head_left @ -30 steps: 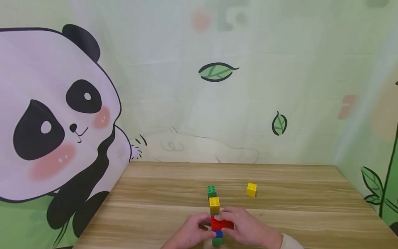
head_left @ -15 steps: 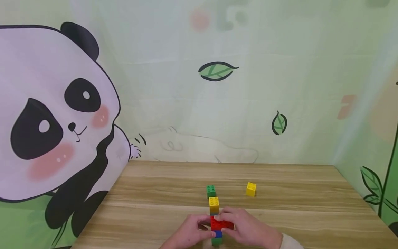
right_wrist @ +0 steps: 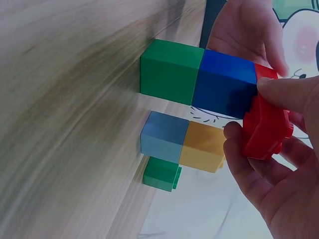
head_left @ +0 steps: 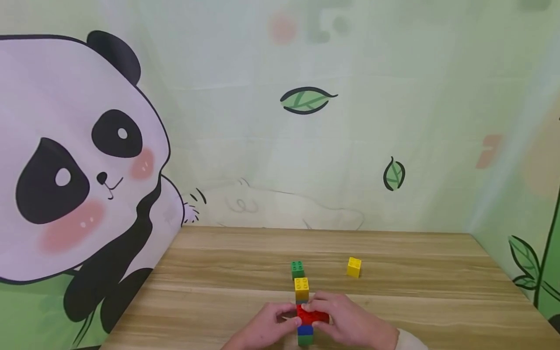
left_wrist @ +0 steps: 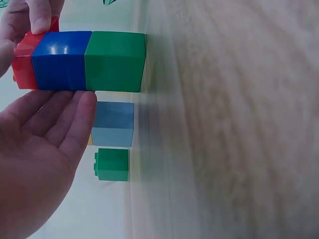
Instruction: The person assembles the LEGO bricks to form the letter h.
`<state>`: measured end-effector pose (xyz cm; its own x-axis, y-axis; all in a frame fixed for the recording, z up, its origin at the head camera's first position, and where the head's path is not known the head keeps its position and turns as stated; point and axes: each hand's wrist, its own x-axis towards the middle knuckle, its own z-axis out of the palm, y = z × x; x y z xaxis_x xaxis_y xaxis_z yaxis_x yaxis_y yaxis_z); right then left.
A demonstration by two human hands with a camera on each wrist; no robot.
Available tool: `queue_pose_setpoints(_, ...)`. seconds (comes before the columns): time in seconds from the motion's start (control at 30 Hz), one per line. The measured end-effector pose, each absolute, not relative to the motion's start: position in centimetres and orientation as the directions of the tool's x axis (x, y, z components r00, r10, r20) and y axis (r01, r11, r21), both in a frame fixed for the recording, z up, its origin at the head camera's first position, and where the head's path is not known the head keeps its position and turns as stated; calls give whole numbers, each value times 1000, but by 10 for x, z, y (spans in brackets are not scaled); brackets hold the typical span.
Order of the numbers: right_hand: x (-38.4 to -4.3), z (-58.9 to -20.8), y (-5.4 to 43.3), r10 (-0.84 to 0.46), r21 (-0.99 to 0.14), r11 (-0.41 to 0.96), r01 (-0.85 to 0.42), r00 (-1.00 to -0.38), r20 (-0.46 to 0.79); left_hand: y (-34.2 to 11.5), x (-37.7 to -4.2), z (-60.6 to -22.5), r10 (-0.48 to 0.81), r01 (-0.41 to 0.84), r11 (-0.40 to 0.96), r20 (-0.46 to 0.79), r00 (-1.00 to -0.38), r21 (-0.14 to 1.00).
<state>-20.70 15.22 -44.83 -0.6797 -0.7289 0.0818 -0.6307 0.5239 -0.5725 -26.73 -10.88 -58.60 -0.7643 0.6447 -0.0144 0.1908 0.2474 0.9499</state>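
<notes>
A green brick (right_wrist: pixel 172 72) and a blue brick (right_wrist: pixel 224 82) form a stack near the table's front. On top sits a red brick (right_wrist: pixel 266 127), jutting out to the right of the stack. My right hand (head_left: pixel 347 318) pinches the red brick, its thumb on the near side and a finger over its top. My left hand (head_left: pixel 269 325) is at the stack's left. In the left wrist view its fingers (left_wrist: pixel 79 119) lie straight along the blue brick's far side, palm exposed, and its thumb (left_wrist: pixel 4 57) is right at the red brick.
Behind the stack stands a yellow brick (head_left: pixel 301 288) on a light blue one (left_wrist: pixel 113 124). Farther back is a small green brick (head_left: pixel 297 268), with a separate yellow brick (head_left: pixel 354 267) to its right. All stand on a wood-grain table (head_left: pixel 218 272) before a panda-print backdrop (head_left: pixel 245 121).
My left thumb has shifted up from the blue brick to the red brick's edge. My right hand keeps its grip, and the bricks stay where they were.
</notes>
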Motion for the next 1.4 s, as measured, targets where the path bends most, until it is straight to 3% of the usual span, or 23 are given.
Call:
queue_pose_setpoints(0.33,-206,-450,155,-732,-577,507,-641,-673,104,-110,-265,-576,674,203,258,-25,-738,944)
queue_pose_setpoints(0.67,-208,-449,153,-706,-629,511,-586,-704,82,-99,-221,-492,627,199,323,-52,-777,925)
queue_pose_setpoints(0.9,-208,-449,152,-717,-587,524,-617,-692,88,-100,-223,-494,669,263,306,-11,-743,915)
queue_pose_setpoints(1.1,-206,-446,156,-693,-599,532,-599,-714,99,-100,-218,-492,625,211,267,-2,-781,940)
queue_pose_setpoints(1.4,-228,-446,165,-583,-689,473,-549,-781,222,-104,-218,-490,594,177,298,-37,-803,938)
